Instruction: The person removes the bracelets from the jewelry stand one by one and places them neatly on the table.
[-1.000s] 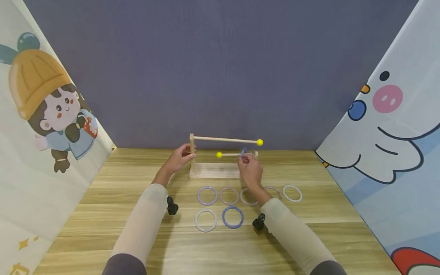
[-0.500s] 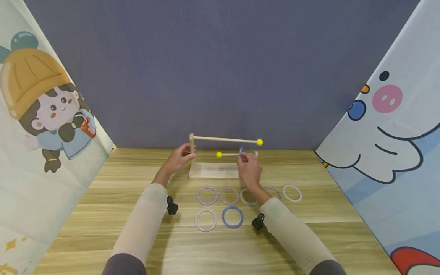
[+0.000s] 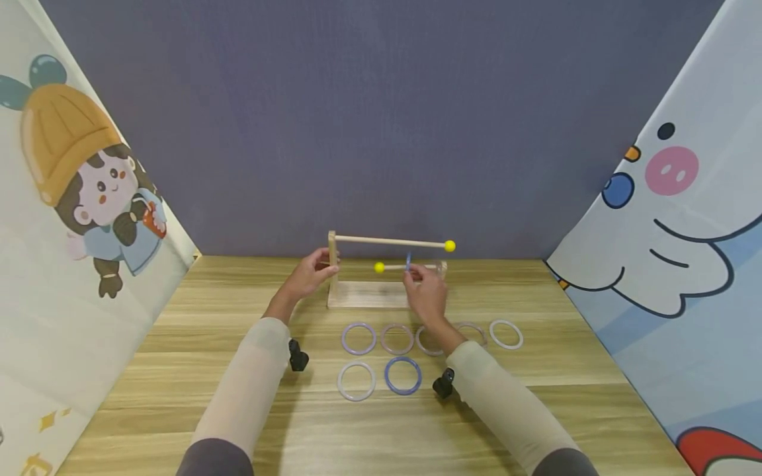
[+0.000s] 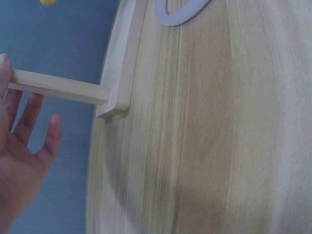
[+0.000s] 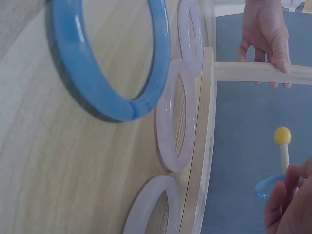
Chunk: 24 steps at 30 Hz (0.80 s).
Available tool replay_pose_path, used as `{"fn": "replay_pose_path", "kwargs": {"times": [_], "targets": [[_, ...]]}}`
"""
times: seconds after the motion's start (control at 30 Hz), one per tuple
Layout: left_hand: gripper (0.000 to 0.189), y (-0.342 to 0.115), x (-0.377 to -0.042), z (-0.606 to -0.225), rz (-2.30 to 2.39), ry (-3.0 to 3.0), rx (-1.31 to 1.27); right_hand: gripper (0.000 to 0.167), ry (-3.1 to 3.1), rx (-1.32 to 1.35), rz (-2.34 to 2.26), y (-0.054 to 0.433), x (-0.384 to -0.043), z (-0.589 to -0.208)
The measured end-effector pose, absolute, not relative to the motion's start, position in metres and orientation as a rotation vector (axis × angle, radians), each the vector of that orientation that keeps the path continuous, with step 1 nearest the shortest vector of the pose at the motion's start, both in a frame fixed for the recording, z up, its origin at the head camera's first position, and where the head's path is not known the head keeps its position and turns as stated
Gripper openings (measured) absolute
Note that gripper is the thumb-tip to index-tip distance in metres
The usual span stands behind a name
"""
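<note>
A wooden stand [image 3: 370, 295] carries two horizontal rods, each tipped with a yellow ball. My left hand [image 3: 308, 274] holds its left post [image 4: 58, 87], thumb on one side and fingers on the other. A blue ring [image 3: 408, 260] is pinched by my right hand [image 3: 428, 292] at the lower rod [image 3: 394, 268], whose ball [image 3: 380, 268] points left. The ring looks threaded around that rod, though my fingers hide part of it. Above runs the upper rod [image 3: 387, 240], its ball at the right end. My hand partly covers the right post [image 3: 442, 268].
In front of the stand several rings lie flat on the wooden table [image 3: 238, 370], among them a blue ring [image 3: 403, 376], a lilac ring [image 3: 359, 338] and a white ring [image 3: 507, 335]. My right forearm passes over some. A dark panel [image 3: 381, 132] stands behind.
My right hand has moved a little left along the lower rod with the blue ring, bringing it closer to the yellow ball. The left hand and the stand have stayed in place.
</note>
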<state>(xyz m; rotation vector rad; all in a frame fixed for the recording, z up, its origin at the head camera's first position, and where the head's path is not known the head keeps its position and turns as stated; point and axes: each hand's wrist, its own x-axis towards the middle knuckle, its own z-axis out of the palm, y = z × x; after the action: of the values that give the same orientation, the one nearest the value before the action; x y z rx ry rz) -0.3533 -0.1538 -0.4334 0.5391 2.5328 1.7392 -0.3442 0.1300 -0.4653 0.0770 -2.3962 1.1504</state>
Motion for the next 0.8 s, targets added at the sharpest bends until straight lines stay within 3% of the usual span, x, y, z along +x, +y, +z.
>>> {"fn": "replay_pose_path", "kwargs": {"times": [0.4, 0.8], "targets": [[0.042, -0.159, -0.378, -0.466, 1.742, 2.576, 0.526, 0.024, -2.439, 0.142, 1.162, 0.119, -0.343, -0.465], [0.038, -0.159, -0.377, -0.466, 1.732, 2.588, 0.522, 0.023, -2.475, 0.196, 1.158, 0.11, -0.342, -0.465]]}}
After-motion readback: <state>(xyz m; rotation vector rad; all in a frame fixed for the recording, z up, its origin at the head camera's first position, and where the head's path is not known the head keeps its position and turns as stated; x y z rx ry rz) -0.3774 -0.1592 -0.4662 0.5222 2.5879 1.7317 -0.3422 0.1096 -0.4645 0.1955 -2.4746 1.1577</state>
